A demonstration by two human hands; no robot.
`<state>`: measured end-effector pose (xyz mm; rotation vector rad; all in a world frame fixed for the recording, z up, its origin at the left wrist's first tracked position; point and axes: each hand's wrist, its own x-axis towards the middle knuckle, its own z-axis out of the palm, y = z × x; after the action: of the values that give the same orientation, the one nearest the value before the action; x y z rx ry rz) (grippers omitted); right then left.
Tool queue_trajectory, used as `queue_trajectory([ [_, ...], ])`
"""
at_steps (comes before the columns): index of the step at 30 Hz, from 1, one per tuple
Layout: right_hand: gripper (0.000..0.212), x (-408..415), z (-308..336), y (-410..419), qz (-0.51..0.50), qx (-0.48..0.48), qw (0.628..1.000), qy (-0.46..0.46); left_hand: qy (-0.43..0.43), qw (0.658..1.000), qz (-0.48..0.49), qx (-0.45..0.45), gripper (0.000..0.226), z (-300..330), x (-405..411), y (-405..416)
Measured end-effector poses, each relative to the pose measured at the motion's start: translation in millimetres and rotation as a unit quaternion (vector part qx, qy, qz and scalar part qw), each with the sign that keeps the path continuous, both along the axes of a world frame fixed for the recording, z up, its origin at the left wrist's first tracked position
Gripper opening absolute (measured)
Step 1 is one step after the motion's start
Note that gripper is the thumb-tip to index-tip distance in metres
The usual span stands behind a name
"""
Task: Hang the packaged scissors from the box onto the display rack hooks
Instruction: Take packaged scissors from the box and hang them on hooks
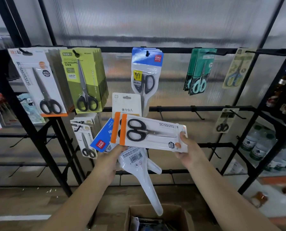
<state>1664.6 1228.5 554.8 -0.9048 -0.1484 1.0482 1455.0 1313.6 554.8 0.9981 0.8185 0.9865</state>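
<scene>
White orange-edged scissors pack [153, 133] lying sideways atop fanned packs, above box [157, 217].

— What did the left hand [111, 161] have?

— It gripped a fanned bundle: a blue-topped deli pack [103, 139], a long clear pouch [144, 174] pointing down toward the cardboard box [174, 214], and a white card [127, 104] standing upright behind.

— And the right hand [188, 151]?

— It pinched the end of a white orange-striped scissors pack [154, 134], held sideways across the bundle, a second one just behind it.

— The black display rack [172, 50]?

— Its top rail carried white packs [37, 80], green packs [85, 80], a blue deli pouch [145, 72] and teal packs [199, 72]. Several lower hooks [197, 112] stood bare.
</scene>
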Motion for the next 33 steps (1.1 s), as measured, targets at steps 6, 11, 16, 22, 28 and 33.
queue_trajectory([
  [6,0.016,-7,0,4,0.025,-0.027,0.998,-0.055,0.001,1.0,0.006,-0.013,0.044,-5,-5,1],
  [11,0.02,-8,0,9,0.007,-0.027,0.998,-0.059,-0.034,0.999,-0.001,0.003,0.055,-6,-10,0],
  [16,0.018,-3,-1,10,0.035,-0.015,0.994,-0.103,-0.033,0.998,0.046,0.003,0.036,-9,-22,2],
  [22,0.017,5,0,17,0.065,0.023,0.993,-0.101,-0.016,0.988,0.154,-0.01,0.011,-7,-48,6],
  [28,0.013,4,5,29,0.046,0.013,0.989,-0.139,-0.002,0.977,0.211,-0.025,0.013,4,-86,24],
  [33,0.024,-19,14,55,0.021,0.011,0.988,-0.156,0.013,0.976,0.216,0.011,0.008,16,-126,53],
])
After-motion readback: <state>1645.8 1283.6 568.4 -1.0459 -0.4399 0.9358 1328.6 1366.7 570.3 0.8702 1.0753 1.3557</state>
